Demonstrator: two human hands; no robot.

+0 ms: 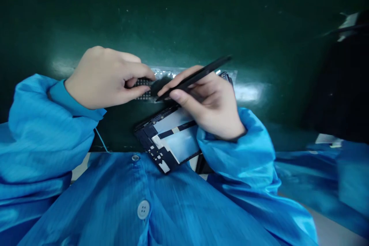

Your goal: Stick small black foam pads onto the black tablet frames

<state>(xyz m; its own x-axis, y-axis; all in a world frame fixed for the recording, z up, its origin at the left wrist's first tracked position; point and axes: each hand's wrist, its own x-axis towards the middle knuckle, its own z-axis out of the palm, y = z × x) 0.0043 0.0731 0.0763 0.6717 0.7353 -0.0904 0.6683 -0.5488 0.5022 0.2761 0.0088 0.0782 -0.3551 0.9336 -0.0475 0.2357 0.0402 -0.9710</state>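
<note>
My left hand (108, 77) is closed in a pinch at a clear sheet of small black squares (143, 83), its thumb and forefinger at the sheet's edge. In my right hand (211, 103) is a slim black pen-like tool (198, 77), held between thumb and fingers. The tool's pointed tip angles down to the left, close to the sheet and apart from my left fingertips. Below my hands, an opened tablet-like device (150, 138) lies tilted at the table's near edge, with a dark frame and pale silvery panels. My right hand and sleeve cover part of it.
The dark green table (173, 15) has a glossy surface with small specks. Clear plastic film (170, 72) lies behind my hands. At the right edge is a dark shape (340, 84), with another person's blue sleeve (314, 169) below it.
</note>
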